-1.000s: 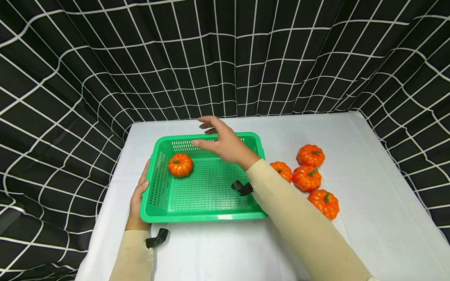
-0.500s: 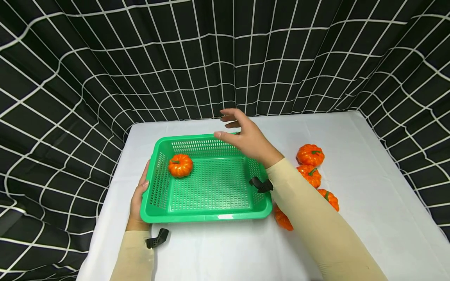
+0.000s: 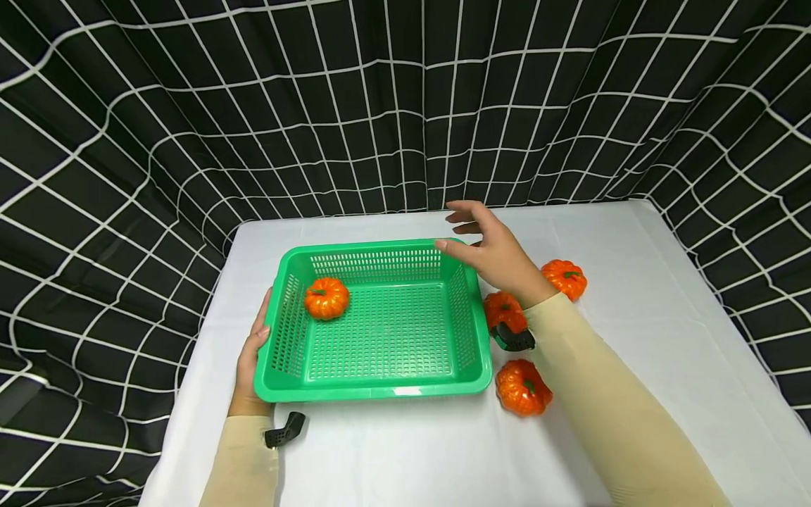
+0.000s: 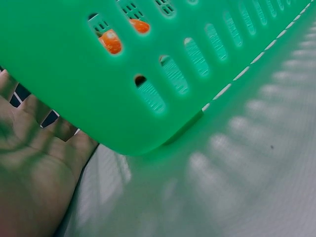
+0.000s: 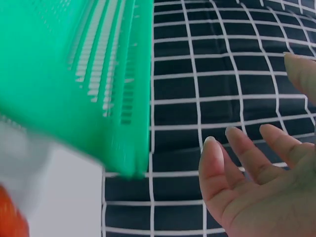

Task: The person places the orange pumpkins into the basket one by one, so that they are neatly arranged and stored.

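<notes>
On the white-covered table (image 3: 380,451) I'm watching the left hand (image 3: 249,359) hold the left side of the green basket (image 3: 374,392), thumb at the rim and fingers along the outer wall, with one orange pumpkin (image 3: 326,298) sitting inside toward that same end. Above the far right corner I see the right hand (image 3: 494,250), thumb apart and fingers spread in a loose curve, while outside lie a near pumpkin (image 3: 523,388), a middle pumpkin (image 3: 504,310) and a far pumpkin (image 3: 565,279); whether the middle one touches the wall, I can't quite tell.
</notes>
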`<state>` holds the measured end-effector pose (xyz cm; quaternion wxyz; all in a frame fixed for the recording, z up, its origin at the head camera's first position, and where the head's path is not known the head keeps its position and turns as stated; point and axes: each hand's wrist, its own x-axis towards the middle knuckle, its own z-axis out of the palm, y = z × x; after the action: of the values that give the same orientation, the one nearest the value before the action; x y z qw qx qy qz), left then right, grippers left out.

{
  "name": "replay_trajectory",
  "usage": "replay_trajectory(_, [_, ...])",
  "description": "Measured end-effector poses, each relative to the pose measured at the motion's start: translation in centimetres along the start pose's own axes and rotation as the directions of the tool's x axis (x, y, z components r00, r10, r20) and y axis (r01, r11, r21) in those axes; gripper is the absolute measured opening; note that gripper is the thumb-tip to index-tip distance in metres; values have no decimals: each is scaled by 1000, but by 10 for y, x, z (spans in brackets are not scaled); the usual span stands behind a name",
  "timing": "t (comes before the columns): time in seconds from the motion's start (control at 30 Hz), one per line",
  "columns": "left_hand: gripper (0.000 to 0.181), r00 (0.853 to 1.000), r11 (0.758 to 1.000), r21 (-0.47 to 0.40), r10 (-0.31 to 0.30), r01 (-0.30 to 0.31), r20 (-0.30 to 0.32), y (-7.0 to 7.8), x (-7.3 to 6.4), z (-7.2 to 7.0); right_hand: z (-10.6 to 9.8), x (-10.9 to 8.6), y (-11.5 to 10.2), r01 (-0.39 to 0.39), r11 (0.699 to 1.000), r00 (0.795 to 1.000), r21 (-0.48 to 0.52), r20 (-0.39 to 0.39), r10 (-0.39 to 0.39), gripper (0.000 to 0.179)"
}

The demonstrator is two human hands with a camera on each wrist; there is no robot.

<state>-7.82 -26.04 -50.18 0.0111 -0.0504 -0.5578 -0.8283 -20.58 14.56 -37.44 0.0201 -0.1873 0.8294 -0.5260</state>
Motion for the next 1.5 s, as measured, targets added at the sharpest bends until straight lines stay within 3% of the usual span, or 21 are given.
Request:
replay_trajectory(0.67, [72,1000,1000,-19,0,0,14,2,0,1,-60,-26,47,-161,979,984,-123,-95,150,76])
replay_trajectory(1.0, [72,1000,1000,-7,15,-15,13,-3,2,-4,-92,-42,78,-278,947,957,-159,-134,258,86])
replay_trajectory(1.5, [71,1000,1000,-20,19,-19,19,-1,0,-2,-119,-59,117,-376,898,927,-227,-94,364,93])
